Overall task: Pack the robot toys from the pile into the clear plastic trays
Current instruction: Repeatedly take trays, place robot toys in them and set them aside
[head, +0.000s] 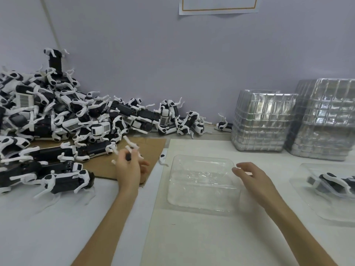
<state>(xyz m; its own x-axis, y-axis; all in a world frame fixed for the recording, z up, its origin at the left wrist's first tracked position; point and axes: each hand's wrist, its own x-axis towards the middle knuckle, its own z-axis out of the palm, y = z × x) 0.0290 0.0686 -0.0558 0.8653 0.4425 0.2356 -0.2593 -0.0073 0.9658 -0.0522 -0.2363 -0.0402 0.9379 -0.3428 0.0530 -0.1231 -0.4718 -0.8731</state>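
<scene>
Two bare forearms reach forward over a white table (192, 239). The left hand (127, 169) has its fingers curled round a small black-and-white robot toy (128, 157), blurred, held above a sheet of brown cardboard (101, 169). The right hand (253, 177) has its fingers loosely spread at the right edge of an empty clear plastic tray (199, 191); whether it touches the rim cannot be told. Further right, a second clear tray (326, 210) holds one packed toy (334, 184). Behind the left hand, a large pile of robot toys (63, 116) slopes up against the wall (192, 64). At the far right stand a stack of clear trays (263, 121) and a taller stack (324, 120) beside it. A paper sheet (219, 4) hangs on the wall above.
</scene>
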